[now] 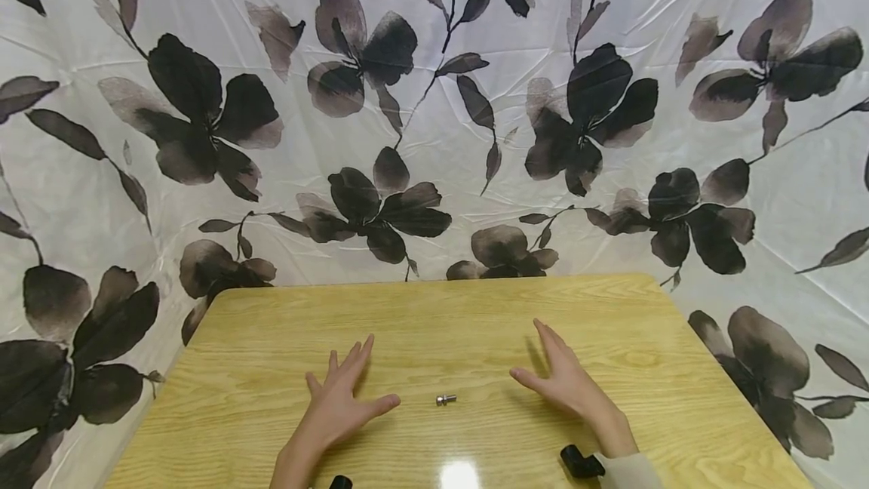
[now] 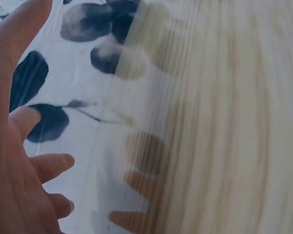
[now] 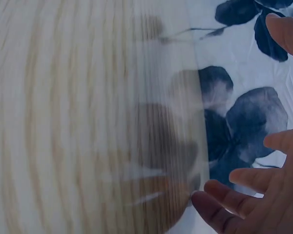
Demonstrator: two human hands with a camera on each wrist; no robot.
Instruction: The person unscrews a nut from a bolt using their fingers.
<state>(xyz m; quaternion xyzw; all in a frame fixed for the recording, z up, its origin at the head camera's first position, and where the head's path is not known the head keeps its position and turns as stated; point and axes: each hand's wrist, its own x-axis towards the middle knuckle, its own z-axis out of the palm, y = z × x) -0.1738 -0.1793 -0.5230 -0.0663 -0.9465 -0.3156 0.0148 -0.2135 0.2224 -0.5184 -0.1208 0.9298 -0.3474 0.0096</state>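
Note:
A small silver bolt [image 1: 446, 400], with what looks like a nut or washers by its head, lies on its side on the wooden table [image 1: 434, 338] between the two hands. To its left, my left hand [image 1: 342, 402] is spread over the table with fingers extended and thumb toward the bolt. On the other side, my right hand [image 1: 566, 379] is held with straight fingers, its thumb pointing left. Neither hand touches the bolt. In the left wrist view the left hand [image 2: 19, 161] shows bare, parted fingers; the right hand [image 3: 263, 190] appears likewise in the right wrist view.
A white cloth with dark flowers [image 1: 366, 202] hangs behind and beside the table. Black wrist devices [image 1: 581, 462] show near both wrists. A bright light reflection lies on the tabletop near the front.

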